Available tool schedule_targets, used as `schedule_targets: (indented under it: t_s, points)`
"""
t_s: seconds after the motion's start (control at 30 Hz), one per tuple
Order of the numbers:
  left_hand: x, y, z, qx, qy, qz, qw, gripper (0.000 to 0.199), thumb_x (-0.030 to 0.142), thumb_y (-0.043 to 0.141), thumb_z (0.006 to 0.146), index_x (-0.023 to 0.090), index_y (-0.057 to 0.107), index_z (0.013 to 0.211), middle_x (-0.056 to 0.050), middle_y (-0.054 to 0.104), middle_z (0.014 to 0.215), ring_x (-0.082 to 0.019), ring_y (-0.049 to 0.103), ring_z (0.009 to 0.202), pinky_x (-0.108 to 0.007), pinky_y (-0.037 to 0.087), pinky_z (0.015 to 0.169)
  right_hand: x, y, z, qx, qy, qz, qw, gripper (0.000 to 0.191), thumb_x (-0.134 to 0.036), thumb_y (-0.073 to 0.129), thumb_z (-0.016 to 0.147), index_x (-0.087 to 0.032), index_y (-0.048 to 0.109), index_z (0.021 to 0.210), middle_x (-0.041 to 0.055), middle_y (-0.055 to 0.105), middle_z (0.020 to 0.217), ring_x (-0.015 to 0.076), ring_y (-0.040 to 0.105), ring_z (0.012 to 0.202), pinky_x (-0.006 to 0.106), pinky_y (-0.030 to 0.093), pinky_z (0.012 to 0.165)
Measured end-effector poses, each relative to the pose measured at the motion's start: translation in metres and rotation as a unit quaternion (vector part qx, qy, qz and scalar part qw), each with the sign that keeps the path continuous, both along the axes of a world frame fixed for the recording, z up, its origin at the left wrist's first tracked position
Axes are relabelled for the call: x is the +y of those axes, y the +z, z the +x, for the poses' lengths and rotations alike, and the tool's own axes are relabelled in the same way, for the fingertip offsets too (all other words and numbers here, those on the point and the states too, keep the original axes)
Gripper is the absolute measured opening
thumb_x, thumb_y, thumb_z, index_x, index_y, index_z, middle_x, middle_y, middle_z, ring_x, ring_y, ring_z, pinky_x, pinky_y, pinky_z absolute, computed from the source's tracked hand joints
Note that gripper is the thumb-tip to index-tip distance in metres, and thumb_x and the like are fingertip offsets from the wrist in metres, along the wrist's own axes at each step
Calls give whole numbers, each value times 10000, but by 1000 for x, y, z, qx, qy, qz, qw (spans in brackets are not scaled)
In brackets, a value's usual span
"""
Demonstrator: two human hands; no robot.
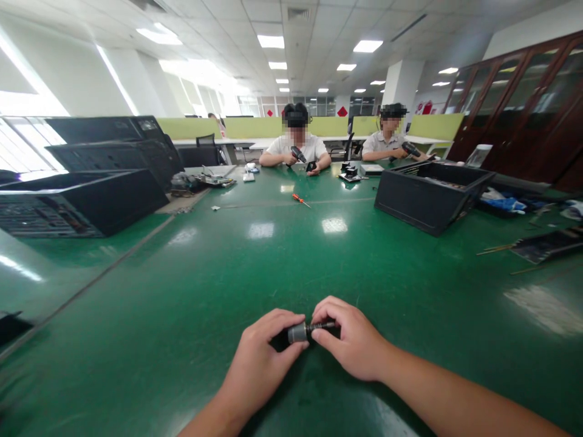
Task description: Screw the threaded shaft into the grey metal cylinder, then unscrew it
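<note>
Your left hand point(266, 349) grasps the cylinder point(297, 333) between thumb and fingers; your right point(353, 337) pinches the rod point(324, 326) at its end. The two look joined in line, though how firmly can't be told. The cylinder is dark grey, lying sideways above the table point(255, 261), well short of the screwdriver point(300, 199).

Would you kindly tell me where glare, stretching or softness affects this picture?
In the head view, ceiling lights glare off the green tabletop; daylight burns out the left window; the sides look stretched; the grey cylinder in the left hand shows little fine detail.
</note>
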State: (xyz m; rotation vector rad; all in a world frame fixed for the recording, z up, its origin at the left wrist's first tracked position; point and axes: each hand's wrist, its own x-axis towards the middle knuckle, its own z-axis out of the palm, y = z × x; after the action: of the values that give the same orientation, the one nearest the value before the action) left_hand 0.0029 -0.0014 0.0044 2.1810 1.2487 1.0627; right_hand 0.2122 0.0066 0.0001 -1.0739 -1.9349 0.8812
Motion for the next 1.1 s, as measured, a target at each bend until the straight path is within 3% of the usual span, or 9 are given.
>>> schedule_targets:
  t_s: [1.1]
  points:
    - [-1, -1, -1, -10, 8, 4, 1000, 343, 112, 763, 747, 307, 719, 1025, 34, 714, 954, -135, 673, 872, -231, 523, 806, 0, -3, 0, -5, -11, -17, 1000, 61, -169, 656, 830, -211, 638, 870, -4, 636, 901, 156, 578, 819, 279, 415, 731]
